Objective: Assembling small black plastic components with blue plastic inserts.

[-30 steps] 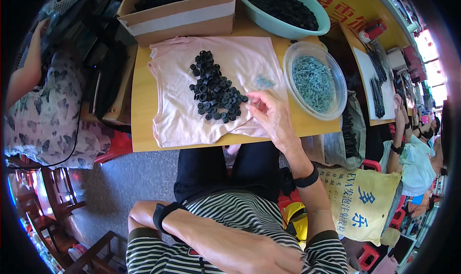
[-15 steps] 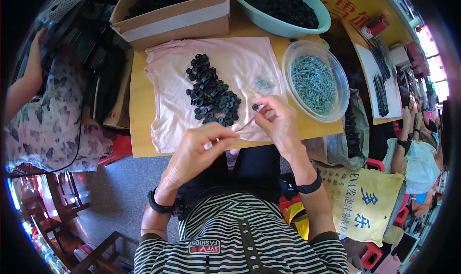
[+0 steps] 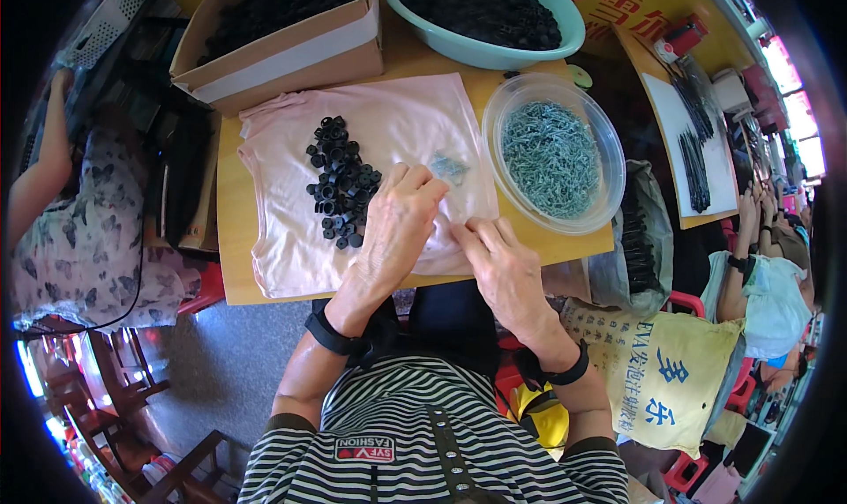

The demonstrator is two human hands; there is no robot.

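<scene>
Working over the pink cloth [image 3: 291, 239], you're resting your left hand [image 3: 397, 226] fingers-down beside the black caps [image 3: 340, 182] and curling your right hand [image 3: 503, 266] nearby, pinch unclear, probably needing one cap picked next.

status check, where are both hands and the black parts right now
Left hand flat on pink cloth, beside black parts pile. Right hand on cloth edge, grip unclear. Clear bowl of metal pieces to the right.
</scene>
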